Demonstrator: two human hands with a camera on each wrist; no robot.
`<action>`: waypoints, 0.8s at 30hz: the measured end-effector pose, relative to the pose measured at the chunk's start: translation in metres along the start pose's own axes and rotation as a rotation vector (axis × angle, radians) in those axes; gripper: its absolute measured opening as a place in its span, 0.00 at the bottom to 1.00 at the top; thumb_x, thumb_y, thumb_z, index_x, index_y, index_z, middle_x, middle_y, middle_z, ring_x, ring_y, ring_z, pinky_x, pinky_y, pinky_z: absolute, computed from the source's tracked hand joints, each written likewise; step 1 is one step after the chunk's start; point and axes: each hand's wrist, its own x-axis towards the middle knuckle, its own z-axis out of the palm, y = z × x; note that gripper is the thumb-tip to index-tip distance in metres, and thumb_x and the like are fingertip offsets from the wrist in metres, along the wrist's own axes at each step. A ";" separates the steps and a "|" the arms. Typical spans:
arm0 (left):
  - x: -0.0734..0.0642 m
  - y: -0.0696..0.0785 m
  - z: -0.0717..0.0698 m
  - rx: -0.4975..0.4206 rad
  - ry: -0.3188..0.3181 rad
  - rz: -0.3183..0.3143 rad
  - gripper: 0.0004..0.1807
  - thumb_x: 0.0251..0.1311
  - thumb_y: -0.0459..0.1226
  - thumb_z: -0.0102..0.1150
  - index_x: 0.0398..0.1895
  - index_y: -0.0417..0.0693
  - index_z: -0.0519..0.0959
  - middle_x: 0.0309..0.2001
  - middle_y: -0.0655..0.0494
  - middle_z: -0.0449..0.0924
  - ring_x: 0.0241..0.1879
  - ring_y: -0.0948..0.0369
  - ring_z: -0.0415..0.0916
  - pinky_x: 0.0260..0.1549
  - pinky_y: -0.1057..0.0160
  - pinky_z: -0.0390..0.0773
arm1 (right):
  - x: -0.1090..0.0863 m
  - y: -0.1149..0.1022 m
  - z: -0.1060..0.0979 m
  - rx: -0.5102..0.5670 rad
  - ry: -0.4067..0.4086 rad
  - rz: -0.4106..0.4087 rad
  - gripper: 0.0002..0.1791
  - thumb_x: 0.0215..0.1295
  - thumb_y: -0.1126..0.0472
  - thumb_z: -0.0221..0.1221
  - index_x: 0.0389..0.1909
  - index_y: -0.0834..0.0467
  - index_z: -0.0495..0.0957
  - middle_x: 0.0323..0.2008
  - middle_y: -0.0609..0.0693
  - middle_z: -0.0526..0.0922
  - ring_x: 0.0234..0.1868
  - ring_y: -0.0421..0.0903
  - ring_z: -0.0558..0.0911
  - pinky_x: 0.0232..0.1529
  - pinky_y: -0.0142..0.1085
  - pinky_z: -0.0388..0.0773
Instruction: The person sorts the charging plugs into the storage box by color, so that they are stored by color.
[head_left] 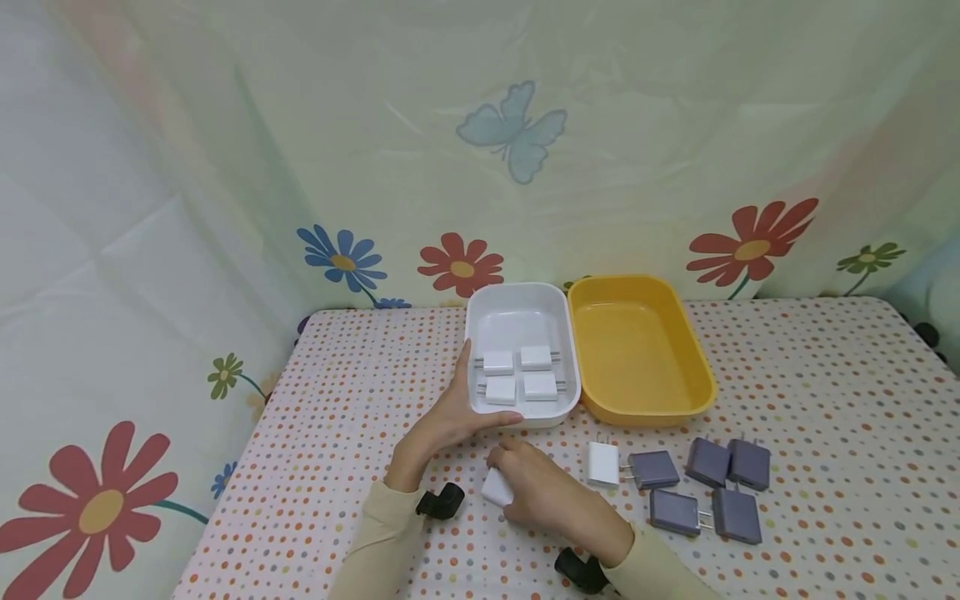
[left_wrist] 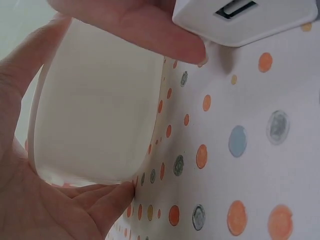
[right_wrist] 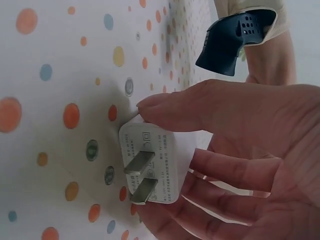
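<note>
My left hand grips the near left corner of a white tray, thumb along the front wall and fingers along the left side. Four-sided white plug chargers lie in the tray's near half, in two rows. Just in front of the tray, my right hand holds another white charger low over the cloth. The right wrist view shows that charger between thumb and fingers, with its two metal prongs facing the camera. Its port end appears in the left wrist view.
A yellow tray adjoins the white one on the right. One white charger and several dark grey chargers lie on the dotted cloth to the right of my right hand. A flowered curtain hangs behind the table.
</note>
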 end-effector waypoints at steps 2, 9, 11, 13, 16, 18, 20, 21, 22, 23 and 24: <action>0.001 0.000 0.000 -0.002 0.003 -0.004 0.77 0.51 0.45 0.83 0.85 0.57 0.27 0.84 0.49 0.47 0.80 0.50 0.52 0.75 0.40 0.53 | 0.000 0.001 0.000 -0.009 0.005 -0.006 0.28 0.39 0.76 0.78 0.46 0.69 0.82 0.50 0.63 0.80 0.46 0.54 0.79 0.51 0.54 0.80; -0.001 0.001 -0.001 0.015 0.014 -0.046 0.76 0.52 0.46 0.83 0.85 0.57 0.27 0.83 0.49 0.48 0.80 0.49 0.52 0.75 0.39 0.55 | -0.010 0.005 -0.007 -0.033 0.017 -0.049 0.29 0.30 0.80 0.75 0.42 0.65 0.83 0.43 0.56 0.80 0.46 0.53 0.79 0.52 0.53 0.80; -0.001 0.001 -0.001 0.015 0.015 -0.045 0.76 0.52 0.46 0.83 0.85 0.57 0.28 0.83 0.49 0.48 0.80 0.48 0.52 0.75 0.39 0.55 | -0.015 0.006 -0.013 -0.031 0.028 -0.050 0.29 0.31 0.79 0.75 0.42 0.64 0.83 0.44 0.55 0.80 0.48 0.54 0.80 0.53 0.54 0.80; -0.002 0.000 -0.001 0.014 0.014 -0.051 0.76 0.52 0.46 0.83 0.85 0.57 0.27 0.83 0.50 0.48 0.80 0.49 0.51 0.75 0.39 0.55 | -0.019 0.005 -0.020 -0.027 0.030 -0.056 0.29 0.31 0.78 0.75 0.43 0.63 0.83 0.44 0.54 0.81 0.47 0.54 0.80 0.53 0.54 0.80; -0.002 -0.002 -0.001 0.010 0.000 -0.036 0.76 0.52 0.46 0.83 0.85 0.56 0.27 0.83 0.49 0.48 0.79 0.49 0.53 0.74 0.39 0.56 | -0.025 0.002 -0.034 -0.030 0.032 -0.068 0.30 0.35 0.76 0.77 0.45 0.62 0.83 0.45 0.53 0.81 0.46 0.52 0.80 0.48 0.51 0.81; -0.001 -0.003 -0.001 0.009 -0.012 -0.009 0.76 0.52 0.46 0.83 0.85 0.57 0.27 0.83 0.49 0.49 0.78 0.49 0.55 0.73 0.39 0.57 | -0.026 -0.001 -0.048 -0.033 0.045 -0.063 0.30 0.37 0.74 0.78 0.48 0.61 0.84 0.46 0.51 0.81 0.45 0.49 0.78 0.46 0.48 0.81; 0.001 -0.003 -0.001 0.020 -0.014 0.010 0.76 0.52 0.46 0.82 0.85 0.57 0.27 0.82 0.48 0.51 0.76 0.50 0.58 0.72 0.40 0.60 | -0.023 -0.004 -0.065 -0.050 0.081 -0.062 0.30 0.39 0.73 0.79 0.49 0.60 0.84 0.46 0.51 0.82 0.43 0.47 0.78 0.43 0.45 0.80; 0.001 -0.003 -0.001 0.026 -0.014 0.015 0.75 0.52 0.45 0.82 0.85 0.57 0.27 0.81 0.48 0.53 0.75 0.50 0.60 0.71 0.41 0.61 | -0.019 -0.005 -0.074 -0.060 0.107 -0.068 0.30 0.40 0.73 0.80 0.49 0.60 0.84 0.45 0.51 0.81 0.42 0.47 0.77 0.42 0.44 0.80; 0.002 -0.003 -0.001 0.020 -0.015 0.022 0.75 0.53 0.44 0.82 0.85 0.58 0.27 0.80 0.48 0.54 0.74 0.51 0.61 0.71 0.42 0.62 | -0.014 -0.005 -0.082 -0.077 0.135 -0.074 0.29 0.41 0.73 0.79 0.49 0.61 0.84 0.43 0.50 0.81 0.41 0.47 0.77 0.41 0.43 0.79; 0.003 -0.004 -0.001 0.009 -0.018 0.033 0.74 0.53 0.43 0.82 0.85 0.58 0.28 0.80 0.49 0.56 0.73 0.51 0.63 0.71 0.42 0.63 | -0.008 -0.004 -0.090 -0.093 0.163 -0.084 0.29 0.42 0.73 0.79 0.49 0.62 0.84 0.42 0.51 0.81 0.40 0.47 0.77 0.41 0.42 0.79; 0.004 -0.004 -0.001 0.002 -0.021 0.035 0.74 0.53 0.42 0.82 0.85 0.58 0.28 0.79 0.50 0.57 0.72 0.52 0.64 0.71 0.44 0.63 | 0.000 -0.003 -0.098 -0.111 0.184 -0.092 0.27 0.43 0.74 0.79 0.48 0.64 0.84 0.41 0.52 0.81 0.39 0.48 0.77 0.41 0.43 0.80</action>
